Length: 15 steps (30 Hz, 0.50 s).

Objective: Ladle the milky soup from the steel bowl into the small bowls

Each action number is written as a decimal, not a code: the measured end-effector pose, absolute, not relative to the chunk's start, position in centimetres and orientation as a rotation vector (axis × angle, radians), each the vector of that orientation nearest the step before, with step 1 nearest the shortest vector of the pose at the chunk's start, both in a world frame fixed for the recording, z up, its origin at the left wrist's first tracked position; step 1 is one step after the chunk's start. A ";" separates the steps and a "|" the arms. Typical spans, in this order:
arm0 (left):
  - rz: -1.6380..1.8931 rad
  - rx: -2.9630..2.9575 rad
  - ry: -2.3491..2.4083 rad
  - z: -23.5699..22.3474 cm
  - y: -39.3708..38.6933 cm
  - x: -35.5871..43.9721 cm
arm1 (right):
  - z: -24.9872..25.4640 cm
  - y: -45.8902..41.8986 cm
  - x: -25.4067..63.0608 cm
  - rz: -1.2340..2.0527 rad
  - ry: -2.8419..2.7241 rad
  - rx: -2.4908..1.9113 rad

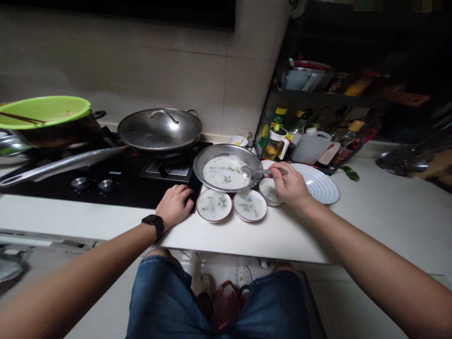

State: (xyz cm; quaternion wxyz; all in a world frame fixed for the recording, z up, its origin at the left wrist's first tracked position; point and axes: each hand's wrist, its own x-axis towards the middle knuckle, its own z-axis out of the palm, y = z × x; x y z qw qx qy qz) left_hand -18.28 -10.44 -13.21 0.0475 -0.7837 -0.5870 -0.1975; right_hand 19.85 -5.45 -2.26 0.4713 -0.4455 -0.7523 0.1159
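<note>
My right hand [287, 183] is closed around the handle of a metal spoon [261, 172]. The spoon's bowl is at the right side of a wide metal basin [199, 172] of milky white soup with green bits. Below the hand, a small bowl [270, 193] is partly covered by it. Two more small bowls, a left one [214, 207] and a middle one [250, 206], hold the same soup in front of the basin. My left hand [175, 205] rests, fingers loosely stretched, on the counter at the cooktop's edge, holding nothing.
A lidded wok [160, 129] sits on the black cooktop [123, 188], its long handle pointing left. Farther left, a green basin [45, 110] with chopsticks rests on a dark pot. A patterned plate [321, 186] lies right of my hand, before a rack [332, 99] of bottles.
</note>
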 end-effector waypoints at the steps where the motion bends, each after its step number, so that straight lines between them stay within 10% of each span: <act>1: -0.605 -2.393 -1.790 -13.2 -10.4 -18.3 | -2.7 -5.2 19.4 0.373 -1.757 -1.132; 15: -0.609 -2.395 -1.779 -13.3 -10.3 -18.4 | 0.1 -4.5 19.9 0.952 -0.806 -1.215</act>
